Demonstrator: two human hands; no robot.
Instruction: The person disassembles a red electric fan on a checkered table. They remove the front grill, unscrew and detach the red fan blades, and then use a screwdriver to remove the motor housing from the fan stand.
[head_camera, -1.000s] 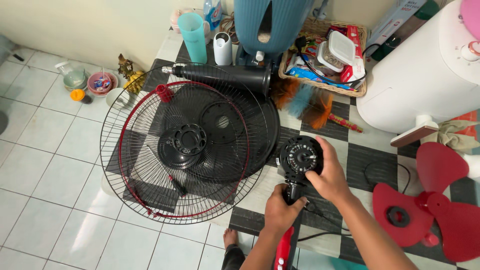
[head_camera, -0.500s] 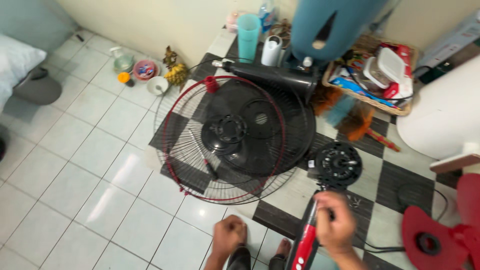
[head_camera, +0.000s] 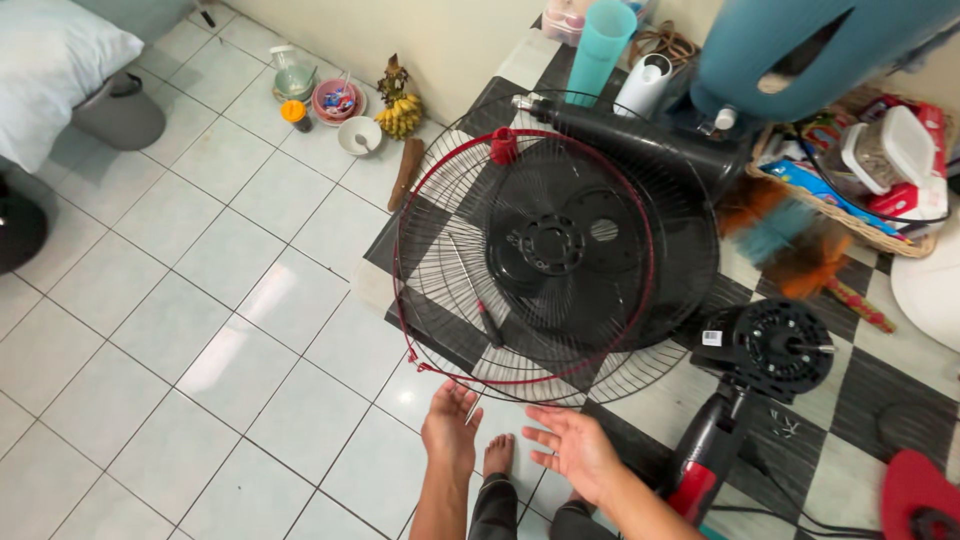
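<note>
On the tiled floor (head_camera: 150, 330), your hands have let go of the motor (head_camera: 770, 350); left hand (head_camera: 452, 430) and right hand (head_camera: 575, 450), both spread, now reach toward the grille (head_camera: 440, 300) at 12 o'clock.

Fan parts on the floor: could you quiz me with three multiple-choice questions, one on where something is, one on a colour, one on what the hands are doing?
1. Where does the screwdriver lie?
A. on the wire fan guards
B. in the wicker basket
C. on the pillow

2. What colour is the ring around the upper guard?
A. blue
B. red
C. white

3. What state are the two hands in?
A. both clasp the motor
B. one holds the screwdriver
C. both open and hold nothing

Answers:
1. A, the screwdriver rests across the wires of the stacked guards.
2. B, a red ring runs round the rim of the black wire guard.
3. C, the left hand and right hand spread open just below the guards' near edge; the fan motor stands apart to the right, untouched.
</note>
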